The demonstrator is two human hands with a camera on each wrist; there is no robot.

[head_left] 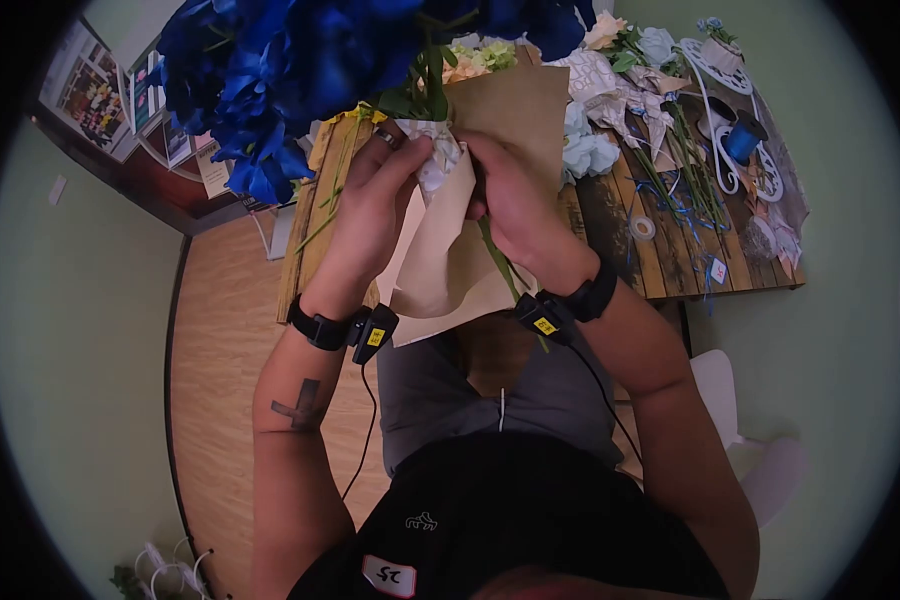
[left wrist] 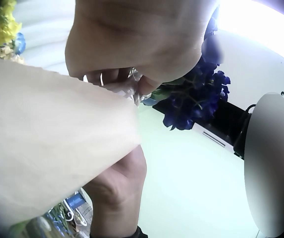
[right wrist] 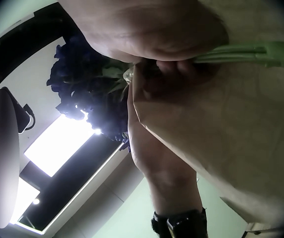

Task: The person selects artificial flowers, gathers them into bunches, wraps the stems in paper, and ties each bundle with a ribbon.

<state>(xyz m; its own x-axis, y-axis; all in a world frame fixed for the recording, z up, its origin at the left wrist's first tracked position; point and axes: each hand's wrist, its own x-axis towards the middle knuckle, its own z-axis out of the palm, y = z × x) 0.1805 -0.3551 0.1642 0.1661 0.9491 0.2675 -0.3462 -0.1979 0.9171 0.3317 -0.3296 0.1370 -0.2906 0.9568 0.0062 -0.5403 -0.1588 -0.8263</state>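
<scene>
A bouquet of large deep-blue flowers (head_left: 300,80) tilts away from the body, its stems wrapped in white patterned paper (head_left: 435,168) and a sheet of brown kraft paper (head_left: 515,110). My left hand (head_left: 372,195) pinches the white wrap near the bouquet's neck, with its thumb on top. On the other side my right hand (head_left: 520,205) grips the stems and the folded edge of the kraft paper. Bare green stems (right wrist: 251,53) run out below the right palm. In the left wrist view, kraft paper (left wrist: 57,144) hides part of the right hand (left wrist: 119,181).
A wooden table (head_left: 650,260) stands ahead, bearing cut stems (head_left: 698,165), a tape roll (head_left: 643,228), a blue ribbon spool (head_left: 743,138) and pale blue flowers (head_left: 588,145). A white scrollwork stand (head_left: 725,165) lies at the right. A white chair (head_left: 715,395) stands beside the right arm.
</scene>
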